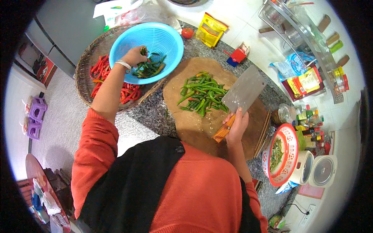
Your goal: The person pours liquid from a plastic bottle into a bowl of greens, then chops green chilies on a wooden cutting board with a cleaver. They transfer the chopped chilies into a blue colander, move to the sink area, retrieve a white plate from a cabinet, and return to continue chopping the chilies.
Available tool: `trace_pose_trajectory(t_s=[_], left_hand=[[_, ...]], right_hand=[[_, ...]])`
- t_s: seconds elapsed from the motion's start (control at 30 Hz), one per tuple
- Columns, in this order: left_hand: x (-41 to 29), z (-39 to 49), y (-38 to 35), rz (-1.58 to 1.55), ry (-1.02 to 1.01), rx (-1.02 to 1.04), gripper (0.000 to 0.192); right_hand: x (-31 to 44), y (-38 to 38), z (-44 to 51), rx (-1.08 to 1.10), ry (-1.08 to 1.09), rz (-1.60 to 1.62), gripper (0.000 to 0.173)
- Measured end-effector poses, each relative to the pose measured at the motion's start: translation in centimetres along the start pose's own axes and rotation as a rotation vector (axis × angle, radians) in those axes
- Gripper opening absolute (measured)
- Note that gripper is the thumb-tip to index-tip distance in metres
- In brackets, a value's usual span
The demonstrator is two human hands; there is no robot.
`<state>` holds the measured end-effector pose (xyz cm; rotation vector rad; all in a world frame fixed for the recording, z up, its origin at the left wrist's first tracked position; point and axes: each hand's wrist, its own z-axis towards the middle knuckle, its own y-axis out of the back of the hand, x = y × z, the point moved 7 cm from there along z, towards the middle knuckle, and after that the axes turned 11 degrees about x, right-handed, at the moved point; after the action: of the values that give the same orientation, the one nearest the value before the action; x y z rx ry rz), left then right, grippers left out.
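Note:
My left hand [136, 56] reaches into a light-blue plastic colander [164, 33], its fingers closed around some green chili peppers [143, 51]. More green peppers [150, 68] lie at the bottom beneath it. The colander sits in a large wicker basket [83, 65], over red chili peppers [128, 94]. My right hand [239, 125] grips a cleaver [244, 87] by its wooden handle, the broad blade angled away over a thick wooden chopping board [192, 128]. Left of the blade, a heap of green chilies [204, 93] rests on the board.
A tomato [187, 33], a yellow packet [211, 30] and a small red box [239, 54] line the wall side of the granite counter. At right stand a red-and-white basin [288, 171] of shredded food, an open rice cooker [304, 169] and several bottles [309, 115]. Chopsticks [263, 134] lie along the board's right edge.

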<state>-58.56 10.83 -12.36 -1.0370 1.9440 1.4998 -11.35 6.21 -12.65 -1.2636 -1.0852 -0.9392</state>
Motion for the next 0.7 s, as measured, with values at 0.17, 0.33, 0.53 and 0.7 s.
trace_pose_trajectory(t_s=[0.17, 0.33, 0.53, 0.7], left_hand=[[-8.6, -1.6, -3.2, -0.120, -0.260, 0.046, 0.016], [-18.2, -2.9, -12.1, 0.060, -0.907, 0.062, 0.030], [-20.3, -2.0, -20.9, 0.490, -0.805, 0.134, 0.038], [-20.4, -2.7, -21.6, 0.595, -0.762, 0.079, 0.037]], right_hand=[[0.1, 2.1, 0.2, -0.067, 0.023, 0.048, 0.021], [-0.4, 3.8, -0.3, -0.127, -0.007, 0.076, 0.021], [-1.5, 5.8, -0.3, -0.171, -0.052, 0.006, 0.023], [-2.2, 7.9, 0.3, -0.186, -0.131, -0.083, 0.030]])
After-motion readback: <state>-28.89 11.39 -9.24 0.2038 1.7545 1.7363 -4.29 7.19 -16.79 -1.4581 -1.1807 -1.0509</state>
